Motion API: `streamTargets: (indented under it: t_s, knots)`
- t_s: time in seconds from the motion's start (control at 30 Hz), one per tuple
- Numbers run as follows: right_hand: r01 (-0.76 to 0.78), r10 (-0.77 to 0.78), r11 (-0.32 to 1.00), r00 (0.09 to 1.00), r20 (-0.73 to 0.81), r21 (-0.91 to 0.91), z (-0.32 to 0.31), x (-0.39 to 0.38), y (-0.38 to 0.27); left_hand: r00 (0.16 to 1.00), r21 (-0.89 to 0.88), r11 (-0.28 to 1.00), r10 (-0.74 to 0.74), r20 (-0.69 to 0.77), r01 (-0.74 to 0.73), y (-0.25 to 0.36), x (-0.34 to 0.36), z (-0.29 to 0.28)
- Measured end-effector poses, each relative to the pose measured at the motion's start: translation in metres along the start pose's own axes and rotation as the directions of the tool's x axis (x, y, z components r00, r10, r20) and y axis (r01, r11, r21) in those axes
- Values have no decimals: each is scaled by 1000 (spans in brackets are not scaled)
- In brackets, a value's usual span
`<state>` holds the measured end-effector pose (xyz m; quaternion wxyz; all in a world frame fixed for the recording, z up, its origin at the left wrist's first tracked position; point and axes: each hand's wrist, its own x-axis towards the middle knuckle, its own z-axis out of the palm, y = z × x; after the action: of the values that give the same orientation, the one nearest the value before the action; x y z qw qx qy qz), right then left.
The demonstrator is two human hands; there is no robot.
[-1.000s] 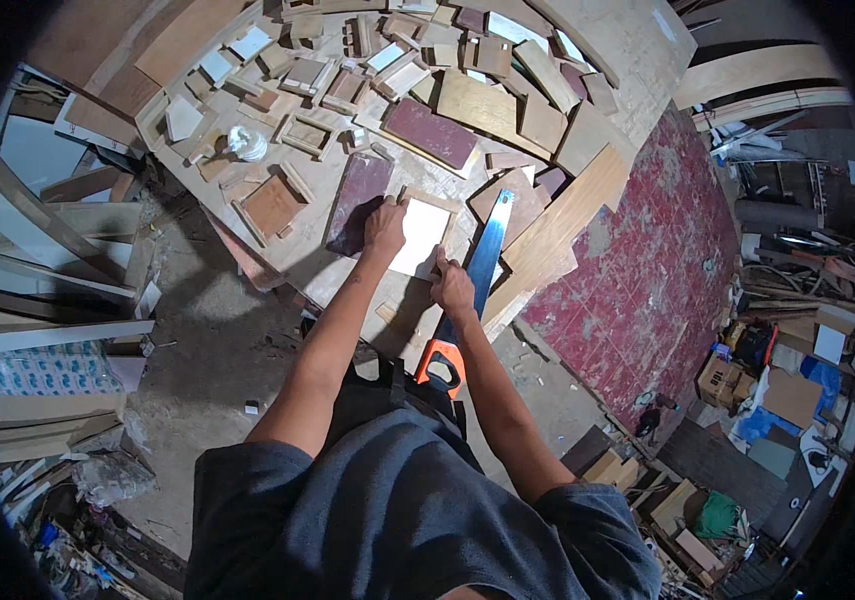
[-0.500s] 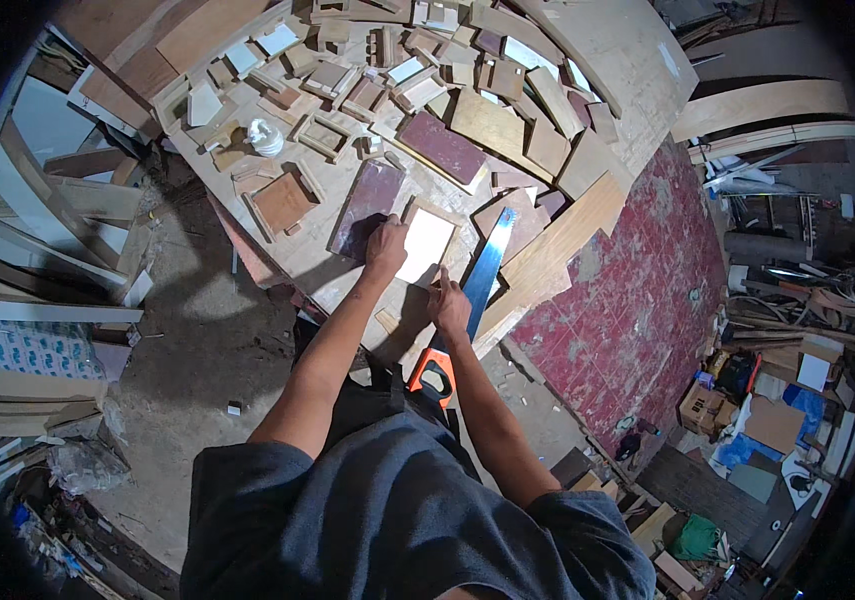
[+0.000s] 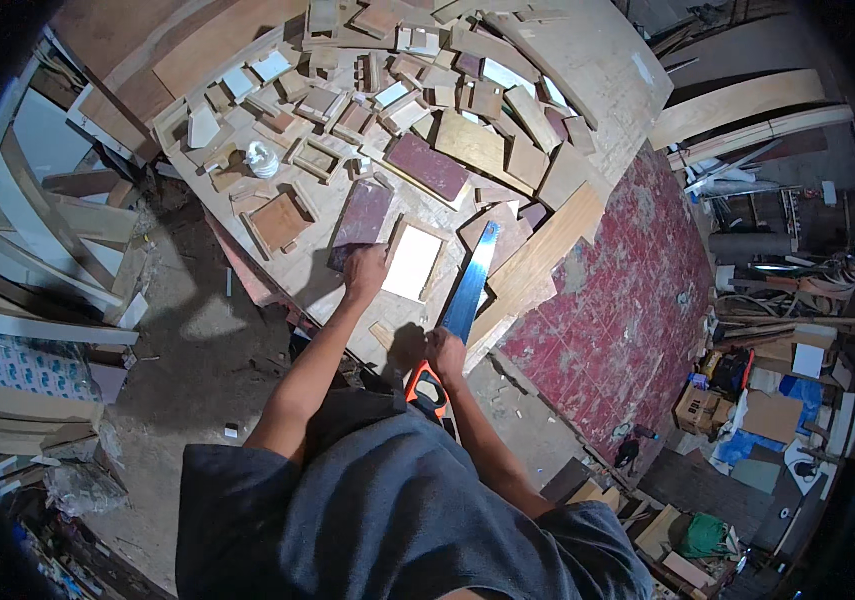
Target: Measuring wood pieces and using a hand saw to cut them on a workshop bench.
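My left hand (image 3: 365, 272) is closed at the near end of a flat maroon-brown board (image 3: 361, 215) on the workbench. Just right of it lies a shallow wooden frame with a white panel (image 3: 413, 262), which neither hand grips. A hand saw (image 3: 470, 290) lies beside the frame, its blade pointing away and its orange-and-black handle (image 3: 427, 388) toward my body. My right hand (image 3: 445, 352) is over the saw where blade meets handle, its fingers curled. What those fingers hold, if anything, is hidden.
Many wood offcuts and small box-like pieces cover the workbench (image 3: 337, 300), with another maroon board (image 3: 427, 168) among them. A clear plastic item (image 3: 261, 160) sits at left. A long plank (image 3: 547, 262) lines the right edge. Curved wooden parts (image 3: 57, 200) stand at far left.
My right hand has drawn back from the white panel to the base of the saw blade. My left hand has shifted off the frame's edge toward the maroon-brown board's near end.
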<state>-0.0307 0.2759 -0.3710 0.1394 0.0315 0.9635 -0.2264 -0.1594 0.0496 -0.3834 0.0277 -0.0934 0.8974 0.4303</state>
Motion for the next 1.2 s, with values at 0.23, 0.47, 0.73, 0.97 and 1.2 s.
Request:
streamTargets:
  t_s: [0.23, 0.47, 0.73, 0.97, 1.2]
  knots:
    - [-111, 108, 991, 993, -39, -68, 0, -44, 6, 982, -4, 992, -124, -144, 125, -88, -78, -44]
    - [-276, 277, 961, 961, -26, 21, 13, -85, 22, 981, -53, 988, -153, -119, 148, -151, -128, -72]
    - [-508, 573, 813, 784, -239, 285, 19, -131, 60, 939, -272, 910, -253, 233, 312, -129, -105, -72]
    - [-507, 582, 797, 790, -192, 329, 32, -149, 70, 852, 65, 998, -22, 523, -14, -60, -99, -51]
    - [-555, 576, 804, 816, -48, 216, 16, -148, 63, 607, 211, 621, 539, 584, -755, -1, -135, 0]
